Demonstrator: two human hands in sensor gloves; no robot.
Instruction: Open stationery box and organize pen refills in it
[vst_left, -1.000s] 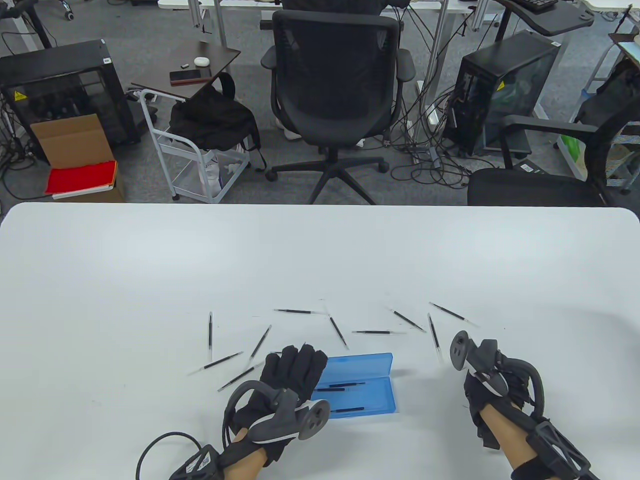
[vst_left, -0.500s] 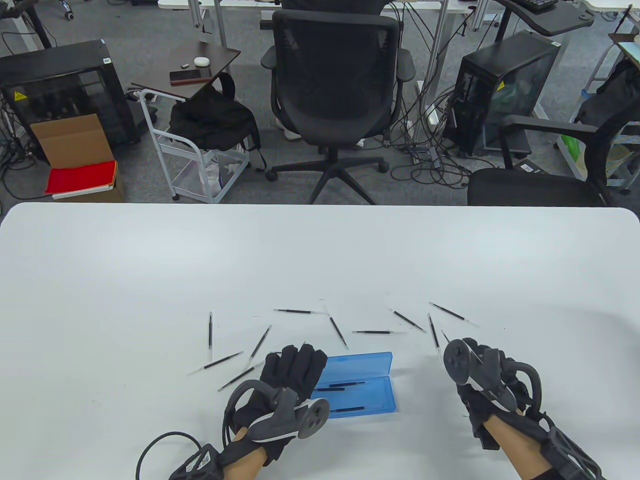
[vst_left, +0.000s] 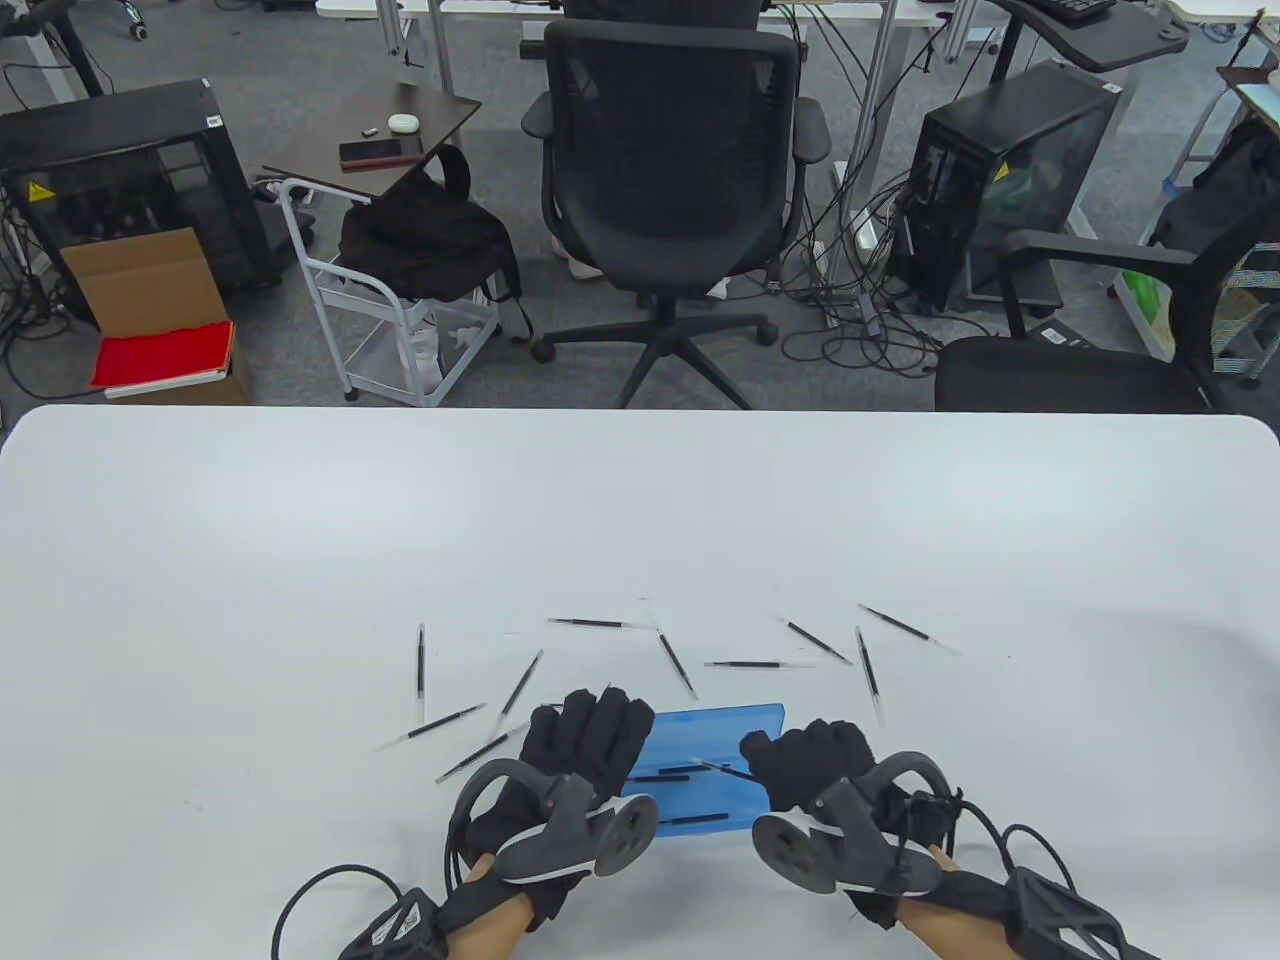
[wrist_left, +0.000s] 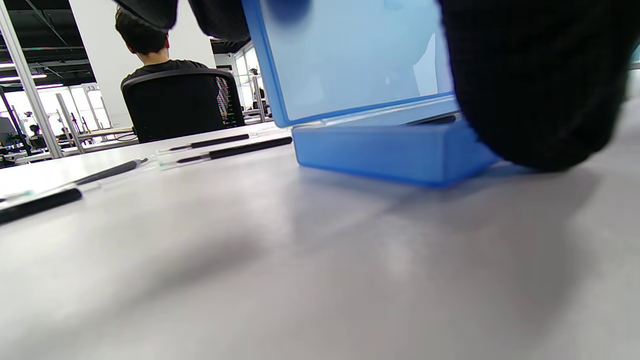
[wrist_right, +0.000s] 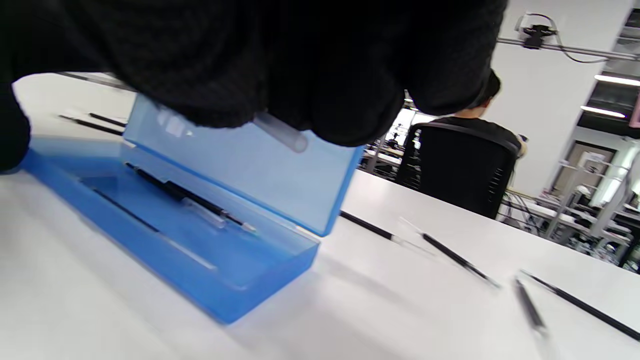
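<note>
Your left hand (vst_left: 585, 745) lies on the left end of the blue box (vst_left: 710, 790), fingers mostly straight and propping the lid (wrist_left: 350, 55) upright, which looks like the point: the tray stays open and pinned near the table's (vst_left: 640, 520) front edge. Your right hand (vst_left: 810, 765) is over the box's right end, fingers curled and pinching a refill (vst_left: 722, 769), its clear end poking out in the right wrist view. A few refills already lie inside; the loose ones (vst_left: 760, 664) are scattered just behind and to both sides, so plenty left.
</note>
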